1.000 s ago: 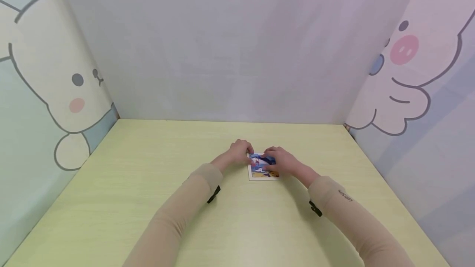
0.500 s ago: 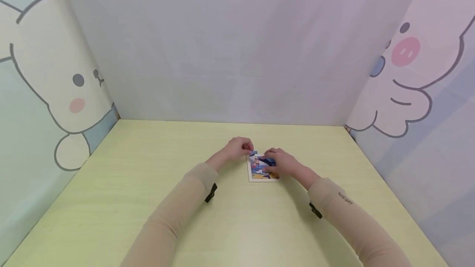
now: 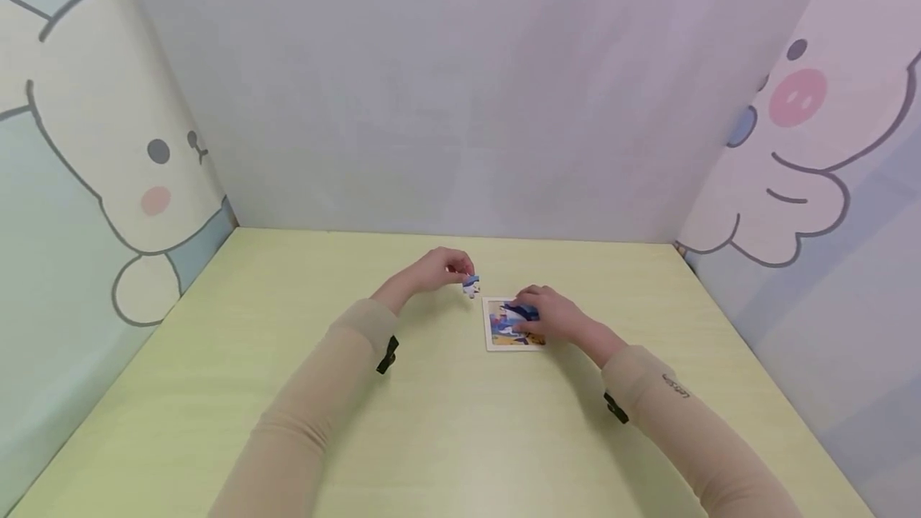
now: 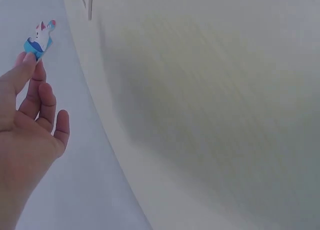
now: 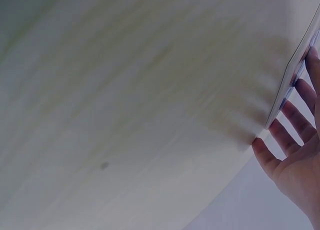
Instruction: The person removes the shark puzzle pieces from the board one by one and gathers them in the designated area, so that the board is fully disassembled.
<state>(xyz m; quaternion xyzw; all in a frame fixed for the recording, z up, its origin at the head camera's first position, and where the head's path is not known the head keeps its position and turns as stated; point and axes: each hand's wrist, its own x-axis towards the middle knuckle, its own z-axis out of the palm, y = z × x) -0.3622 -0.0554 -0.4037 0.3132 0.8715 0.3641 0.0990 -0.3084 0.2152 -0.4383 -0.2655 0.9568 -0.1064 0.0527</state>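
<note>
Between thumb and forefinger, my left hand [image 3: 437,270] pinches a small jigsaw piece [image 3: 471,287] by its blue edge. In the left wrist view, that puzzle piece [image 4: 41,40] carries a white cartoon animal, and the other fingers are loosely bent. The piece is up off the table, left of a square picture puzzle [image 3: 488,334] with a white border. A bare pale patch shows in the puzzle's upper left corner. My right hand [image 3: 560,318] rests on the puzzle's right side, hiding part of the blue and yellow picture. In the right wrist view its fingers [image 5: 285,137] are spread and nearly straight.
The puzzle lies on a pale yellow table [image 3: 460,422]. A grey-white wall [image 3: 460,102] rises along the back edge, and side panels with a cartoon rabbit [image 3: 108,142] and a cartoon pig [image 3: 806,150] stand left and right.
My left hand has lifted a piece out of the puzzle's upper left corner and carried it up and to the left. My right hand has stayed on the puzzle.
</note>
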